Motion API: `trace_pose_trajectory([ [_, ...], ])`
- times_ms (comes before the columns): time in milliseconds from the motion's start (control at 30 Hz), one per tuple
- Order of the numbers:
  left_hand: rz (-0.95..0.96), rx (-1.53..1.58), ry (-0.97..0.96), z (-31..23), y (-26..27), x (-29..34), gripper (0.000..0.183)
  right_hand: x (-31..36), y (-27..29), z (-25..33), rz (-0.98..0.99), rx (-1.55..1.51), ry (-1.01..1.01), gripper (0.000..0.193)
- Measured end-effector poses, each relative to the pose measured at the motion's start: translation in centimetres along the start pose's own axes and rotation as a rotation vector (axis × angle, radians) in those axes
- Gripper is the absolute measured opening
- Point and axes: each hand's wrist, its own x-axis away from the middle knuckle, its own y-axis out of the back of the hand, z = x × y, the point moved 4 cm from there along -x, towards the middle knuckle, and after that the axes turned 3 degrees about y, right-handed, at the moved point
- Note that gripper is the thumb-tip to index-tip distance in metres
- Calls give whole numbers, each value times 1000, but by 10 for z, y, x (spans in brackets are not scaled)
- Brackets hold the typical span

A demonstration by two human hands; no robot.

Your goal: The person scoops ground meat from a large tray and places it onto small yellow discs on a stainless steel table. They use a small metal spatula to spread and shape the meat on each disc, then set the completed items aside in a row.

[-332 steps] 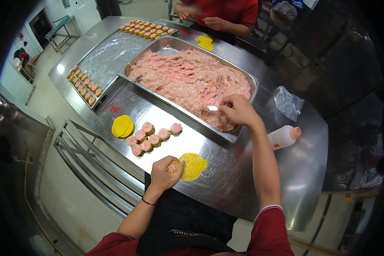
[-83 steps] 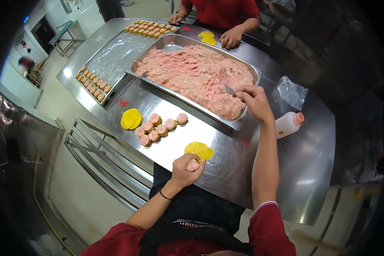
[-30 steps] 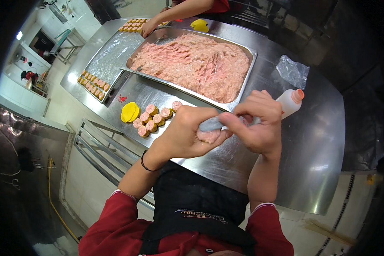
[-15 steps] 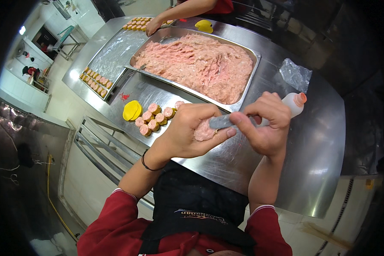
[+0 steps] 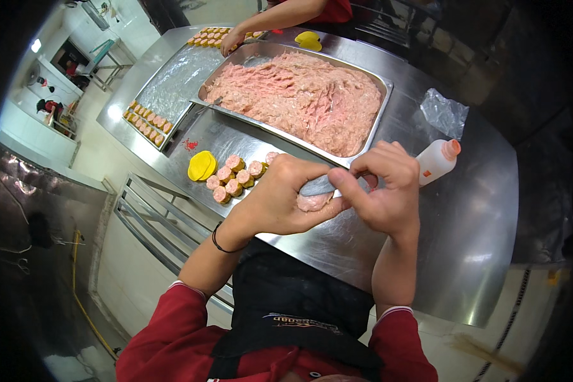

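Observation:
My left hand (image 5: 274,194) is curled around a dumpling (image 5: 313,203), whose pink ground meat shows at the top between thumb and fingers. Its wrapper is mostly hidden by the hand. In my right hand (image 5: 388,191) is a flat metal spatula (image 5: 318,185), pinched by thumb and fingers, with the blade pressed on the meat. Left of my hands stands a group of open-topped dumplings (image 5: 233,179) in yellow wrappers. Beside them lies a stack of round yellow wrappers (image 5: 201,165). Beyond my hands, ground meat (image 5: 299,95) heaps in a large metal tray (image 5: 280,132).
A white bottle with an orange cap (image 5: 436,164) is right of my right hand, with crumpled clear plastic (image 5: 444,113) farther back. A plastic-lined tray (image 5: 178,83) at the left carries rows of dumplings. Across the steel table, another person's hand (image 5: 232,41) is beside the meat tray.
The spatula blade has shifted left and now covers more of the meat in my left hand. The right hand has come slightly closer to the left. The view has moved a little.

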Motion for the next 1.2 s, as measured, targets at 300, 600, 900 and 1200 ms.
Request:
trace_pose_trajectory([
  [300,-3,234,50,3,-24,10,22,25,45,-25,-125,-362,-397,20],
  [600,-18,-46,-40,-9,-17,3,33,13,23,-3,11,-10,-120,29],
  [900,-33,4,65,5,-17,12,30,18,27,-10,-75,46,-209,25],
  [1200,84,345,322,50,-97,64,22,118,42,-96,-82,-86,-640,20],
])
